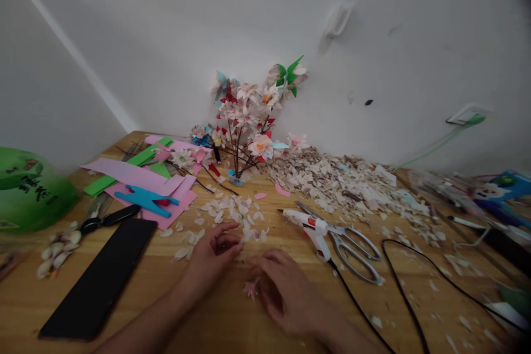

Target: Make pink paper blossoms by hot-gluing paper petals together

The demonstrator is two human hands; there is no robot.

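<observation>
My left hand (215, 251) rests on the wooden table (207, 321) with fingers curled in a pinch at the edge of a scatter of pale paper petals (226, 213). My right hand (280, 287) lies just right of it, fingers bent downward, touching a small pink paper flower (250, 289) on the table. What either hand pinches is too small and blurred to name. A bouquet of paper flowers on dark stems (249, 121) stands against the wall beyond.
A white glue gun (311, 228) and scissors (352, 249) lie right of my hands, with black cords (398, 287). A black flat slab (102, 276), coloured paper sheets (145, 182), a green bowl (29, 191) sit left. Paper scraps (344, 182) pile at back right.
</observation>
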